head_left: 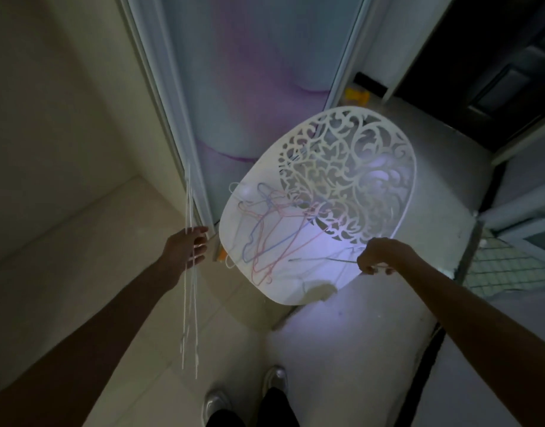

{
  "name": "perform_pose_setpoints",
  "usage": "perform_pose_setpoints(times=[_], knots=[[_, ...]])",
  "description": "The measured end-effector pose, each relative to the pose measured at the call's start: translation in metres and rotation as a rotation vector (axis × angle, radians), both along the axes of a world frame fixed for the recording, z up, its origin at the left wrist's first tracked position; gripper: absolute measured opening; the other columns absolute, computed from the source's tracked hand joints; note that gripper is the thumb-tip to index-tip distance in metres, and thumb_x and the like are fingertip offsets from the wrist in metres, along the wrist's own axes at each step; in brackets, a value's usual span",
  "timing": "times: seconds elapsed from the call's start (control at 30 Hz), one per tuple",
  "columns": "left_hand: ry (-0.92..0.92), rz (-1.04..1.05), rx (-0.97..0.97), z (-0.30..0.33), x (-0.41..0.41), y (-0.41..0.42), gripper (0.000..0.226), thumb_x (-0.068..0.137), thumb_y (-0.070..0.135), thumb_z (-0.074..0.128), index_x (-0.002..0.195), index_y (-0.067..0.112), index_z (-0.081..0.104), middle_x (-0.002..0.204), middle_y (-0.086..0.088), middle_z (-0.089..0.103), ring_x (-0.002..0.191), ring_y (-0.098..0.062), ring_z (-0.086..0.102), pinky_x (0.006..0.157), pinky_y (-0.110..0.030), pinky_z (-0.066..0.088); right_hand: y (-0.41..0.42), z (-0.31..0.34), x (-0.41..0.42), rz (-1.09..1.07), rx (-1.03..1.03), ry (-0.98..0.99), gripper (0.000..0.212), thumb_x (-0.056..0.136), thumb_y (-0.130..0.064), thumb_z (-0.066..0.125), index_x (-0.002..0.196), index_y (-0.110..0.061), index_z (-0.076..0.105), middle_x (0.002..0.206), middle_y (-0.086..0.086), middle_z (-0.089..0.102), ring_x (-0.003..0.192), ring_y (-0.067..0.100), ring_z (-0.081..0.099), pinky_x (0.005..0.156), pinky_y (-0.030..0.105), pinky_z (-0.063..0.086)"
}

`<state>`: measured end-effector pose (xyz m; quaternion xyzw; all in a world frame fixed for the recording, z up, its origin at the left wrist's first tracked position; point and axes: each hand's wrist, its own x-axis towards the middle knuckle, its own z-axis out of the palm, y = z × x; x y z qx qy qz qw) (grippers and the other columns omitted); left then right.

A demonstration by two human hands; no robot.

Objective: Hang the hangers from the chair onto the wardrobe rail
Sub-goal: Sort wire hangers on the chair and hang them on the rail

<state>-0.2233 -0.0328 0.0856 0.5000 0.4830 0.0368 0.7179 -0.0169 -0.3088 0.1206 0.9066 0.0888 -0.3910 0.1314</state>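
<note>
A white chair (296,291) with a cut-out scroll back stands in front of me. On its seat lies a tangle of thin pink, blue and white wire hangers (265,229). My left hand (188,246), to the left of the seat, holds a bunch of white hangers (189,303) seen edge-on, running up and down past the fingers. My right hand (377,257) is over the seat's right edge, fingers pinched on a thin dark-green hanger (323,259) that lies across the seat. No wardrobe rail is in view.
A tall pale sliding door panel (249,87) with a white frame rises behind the chair. A dark doorway (480,72) is at the upper right, a yellow object (356,97) on the floor behind the chair, tiled floor at the right. My shoes (274,380) show at the bottom.
</note>
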Motion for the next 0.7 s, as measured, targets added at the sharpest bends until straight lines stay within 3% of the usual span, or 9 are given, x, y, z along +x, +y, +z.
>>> perform_pose_setpoints(times=[0.1,0.17,0.23,0.3,0.37,0.43,0.5,0.57,0.7], knots=[[-0.048,0.020,-0.025,0.038,-0.013,0.010,0.027,0.100,0.017,0.039,0.080,0.020,0.058,0.079,0.002,0.053,0.072,-0.010,0.051,0.068,-0.022,0.041,-0.007,0.035,0.002,-0.180,0.203,0.123,0.011,0.083,-0.012,0.060,0.089,-0.008,0.051,0.074,0.003,0.052,0.061,0.015,0.052,0.039,0.020,0.047],[-0.084,0.022,-0.034,0.060,-0.027,0.019,0.026,0.100,0.018,0.039,0.082,0.021,0.058,0.081,0.004,0.055,0.074,-0.009,0.053,0.070,-0.022,0.041,-0.009,0.055,-0.001,-0.229,0.274,0.210,0.033,0.074,-0.020,0.067,0.100,-0.009,0.052,0.083,0.003,0.055,0.065,0.014,0.057,0.038,0.016,0.047],[-0.113,0.033,-0.040,0.082,-0.043,0.028,0.025,0.099,0.020,0.039,0.083,0.023,0.058,0.081,0.007,0.059,0.076,-0.007,0.055,0.071,-0.022,0.041,0.001,0.078,-0.012,-0.249,0.319,0.339,0.039,0.069,-0.023,0.068,0.104,-0.010,0.053,0.090,0.009,0.057,0.064,0.016,0.065,0.051,0.021,0.053],[-0.129,0.065,-0.041,0.103,-0.061,0.037,0.024,0.099,0.021,0.041,0.083,0.025,0.058,0.071,0.012,0.066,0.073,-0.004,0.059,0.070,-0.022,0.041,0.019,0.096,-0.022,-0.239,0.371,0.480,0.027,0.088,-0.021,0.058,0.112,-0.010,0.054,0.098,0.014,0.057,0.072,0.022,0.068,0.066,0.028,0.054],[-0.121,0.053,-0.047,0.117,-0.074,0.040,0.022,0.098,0.022,0.042,0.083,0.025,0.058,0.061,0.016,0.068,0.073,-0.004,0.059,0.070,-0.022,0.041,0.035,0.113,-0.032,-0.147,0.373,0.581,0.025,0.097,-0.022,0.046,0.116,-0.010,0.055,0.106,0.013,0.056,0.084,0.025,0.065,0.071,0.027,0.053],[-0.147,0.103,-0.023,0.140,-0.100,0.044,0.022,0.098,0.022,0.040,0.084,0.025,0.058,0.060,0.016,0.069,0.078,-0.006,0.055,0.071,-0.023,0.039,0.067,0.132,-0.047,0.045,0.358,0.619,0.029,0.099,-0.031,0.040,0.109,-0.013,0.061,0.109,0.009,0.056,0.086,0.022,0.064,0.069,0.022,0.052],[-0.136,0.113,0.014,0.157,-0.122,0.042,0.024,0.099,0.022,0.037,0.086,0.024,0.057,0.077,0.011,0.066,0.079,-0.007,0.053,0.070,-0.023,0.038,0.096,0.145,-0.064,0.220,0.356,0.559,0.035,0.100,-0.036,0.035,0.096,-0.016,0.064,0.108,0.005,0.059,0.080,0.015,0.063,0.067,0.018,0.047],[-0.142,0.179,0.073,0.175,-0.148,0.044,0.026,0.099,0.022,0.035,0.086,0.024,0.057,0.085,0.009,0.060,0.078,-0.007,0.054,0.069,-0.022,0.037,0.131,0.158,-0.087,0.375,0.436,0.479,0.039,0.102,-0.031,0.031,0.084,-0.015,0.061,0.096,0.005,0.065,0.065,0.007,0.063,0.058,0.016,0.040],[-0.146,0.319,0.178,0.203,-0.190,0.056,0.026,0.099,0.022,0.037,0.084,0.024,0.058,0.071,0.011,0.065,0.065,-0.004,0.062,0.066,-0.021,0.039,0.182,0.178,-0.125,0.430,0.739,0.357,0.035,0.100,-0.020,0.038,0.075,-0.009,0.059,0.062,0.002,0.068,0.040,0.007,0.061,0.041,0.014,0.038]])
